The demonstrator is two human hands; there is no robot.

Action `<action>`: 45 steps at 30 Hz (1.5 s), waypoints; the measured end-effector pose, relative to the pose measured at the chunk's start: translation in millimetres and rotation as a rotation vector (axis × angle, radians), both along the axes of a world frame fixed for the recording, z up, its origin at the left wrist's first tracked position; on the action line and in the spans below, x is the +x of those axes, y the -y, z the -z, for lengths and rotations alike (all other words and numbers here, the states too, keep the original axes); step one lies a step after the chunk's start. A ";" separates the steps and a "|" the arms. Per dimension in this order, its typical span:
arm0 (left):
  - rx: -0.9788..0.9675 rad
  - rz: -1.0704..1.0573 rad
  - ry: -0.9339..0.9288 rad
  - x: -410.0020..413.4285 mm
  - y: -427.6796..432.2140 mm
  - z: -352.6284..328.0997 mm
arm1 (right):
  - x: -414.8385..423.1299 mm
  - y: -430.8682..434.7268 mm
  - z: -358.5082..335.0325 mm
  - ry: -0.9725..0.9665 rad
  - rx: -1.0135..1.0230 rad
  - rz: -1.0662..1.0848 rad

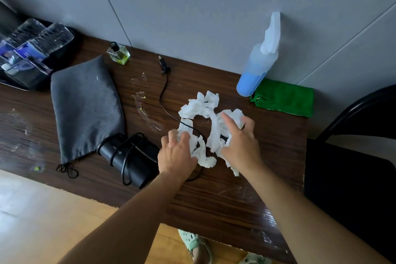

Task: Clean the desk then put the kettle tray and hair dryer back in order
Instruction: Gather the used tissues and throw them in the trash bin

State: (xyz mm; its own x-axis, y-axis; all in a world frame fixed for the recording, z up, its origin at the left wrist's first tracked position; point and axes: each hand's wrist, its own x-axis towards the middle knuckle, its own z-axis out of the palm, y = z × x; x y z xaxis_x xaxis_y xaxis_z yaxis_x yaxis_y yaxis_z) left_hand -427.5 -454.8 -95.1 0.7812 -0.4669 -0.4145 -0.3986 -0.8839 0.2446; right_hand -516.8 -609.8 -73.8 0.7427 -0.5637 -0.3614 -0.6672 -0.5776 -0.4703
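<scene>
Left hand (pixel 176 154) and right hand (pixel 240 141) each grip crumpled white tissue (pixel 199 105) on the smeared desk (pixel 214 199).

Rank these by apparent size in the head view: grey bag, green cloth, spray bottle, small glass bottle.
1. Grey bag
2. Green cloth and spray bottle, too alike to rank
3. Small glass bottle, the smallest

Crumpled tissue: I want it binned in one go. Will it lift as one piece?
Probably floppy and light: the crumpled tissue lies in loose, ragged strips. Pieces may trail or tear off. It could drag the black cord crossing it.
</scene>
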 end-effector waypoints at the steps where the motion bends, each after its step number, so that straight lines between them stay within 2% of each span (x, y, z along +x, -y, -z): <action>1: -0.002 0.004 -0.005 2.4 2.1 0.5 | 7.4 4.8 2.7 -0.042 -0.015 -0.018; 4: -0.085 -0.022 -0.054 7.2 4.5 1.3 | 19.2 14.9 15.4 -0.150 -0.042 -0.064; 8: -0.201 0.008 -0.079 7.8 -0.3 -2.1 | 13.3 17.5 24.3 -0.092 -0.047 -0.079; 15: -0.145 0.148 -0.021 -10.5 -3.6 -0.1 | -4.0 8.3 22.6 0.076 0.014 -0.030; 19: -0.138 0.174 -0.031 -14.6 3.5 4.5 | -8.5 -2.3 23.2 0.040 0.166 -0.075; 22: -0.210 0.134 -0.081 -14.2 7.6 10.2 | -11.7 -9.9 29.7 0.022 0.157 -0.136; 26: -0.360 0.031 -0.169 -16.0 10.7 14.0 | -11.5 -16.1 36.2 0.107 0.115 -0.069; 33: -0.531 0.010 -0.154 6.9 27.9 -5.3 | 2.6 -0.5 7.6 0.277 0.166 0.083; 36: -0.517 0.021 -0.159 27.6 50.5 -24.4 | 17.1 11.6 -6.9 0.317 0.227 0.207; 38: -0.463 0.066 -0.078 42.5 64.2 -30.0 | 25.5 20.9 -11.9 0.305 0.251 0.273; 41: -0.324 0.086 0.026 63.4 81.1 -28.6 | 27.6 31.8 -14.4 0.277 0.261 0.343; 45: -0.114 0.114 0.010 80.4 101.0 -15.0 | 13.3 40.2 -12.9 0.261 0.260 0.411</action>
State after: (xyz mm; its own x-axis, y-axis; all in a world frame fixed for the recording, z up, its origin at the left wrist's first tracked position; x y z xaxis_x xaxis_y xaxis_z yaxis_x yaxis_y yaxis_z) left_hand -347.1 -555.9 -80.1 0.7243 -0.5963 -0.3461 -0.4973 -0.7996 0.3366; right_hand -503.5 -649.9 -60.9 0.5636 -0.7430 -0.3610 -0.6555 -0.1364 -0.7428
